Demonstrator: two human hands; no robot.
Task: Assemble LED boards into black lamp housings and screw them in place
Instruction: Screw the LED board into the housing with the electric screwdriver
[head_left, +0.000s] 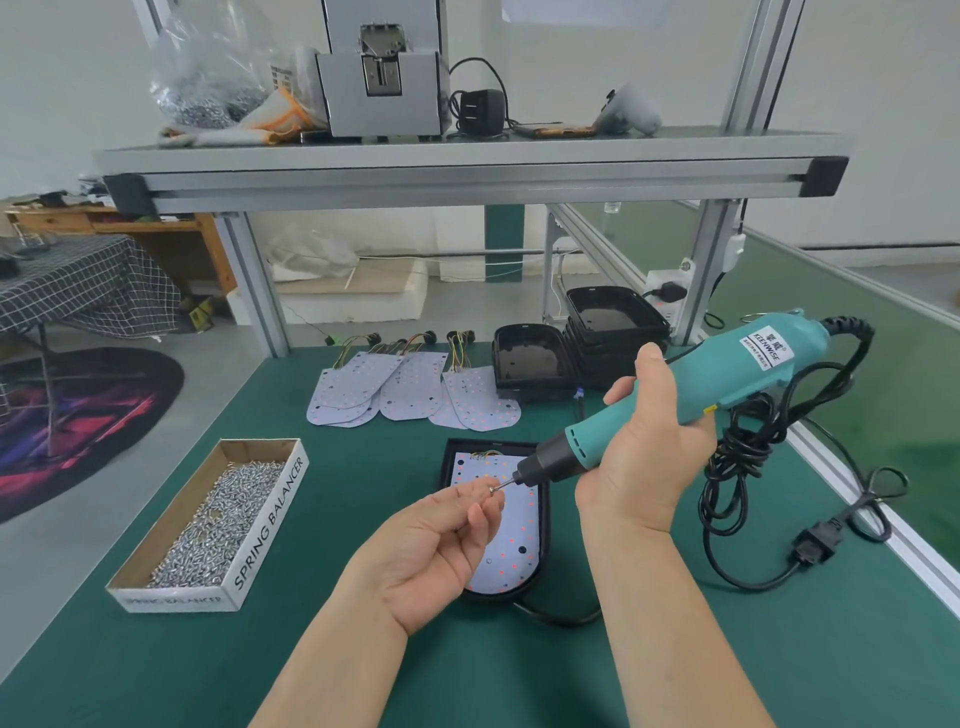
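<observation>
A white, red-dotted LED board (511, 545) sits in a black plastic lamp housing (450, 467) on the green surface (363, 649), just beneath both grips. The left grip (431, 551) pinches a small silver screw (492, 488) at the bit tip of a teal electric screwdriver (727, 374), whose barrel the right grip (649, 447) wraps closed around. A cardboard box of screws (270, 519) lies left of the left grip; spare boards (410, 389) and empty housings (613, 327) lie beyond.

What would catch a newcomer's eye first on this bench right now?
The teal screwdriver stands out at centre right, gripped by the right hand, its bit meeting a screw pinched by the left hand. Just beneath lies a black housing with an LED board inside. At left sits a cardboard box heaped with silver screws.
</observation>
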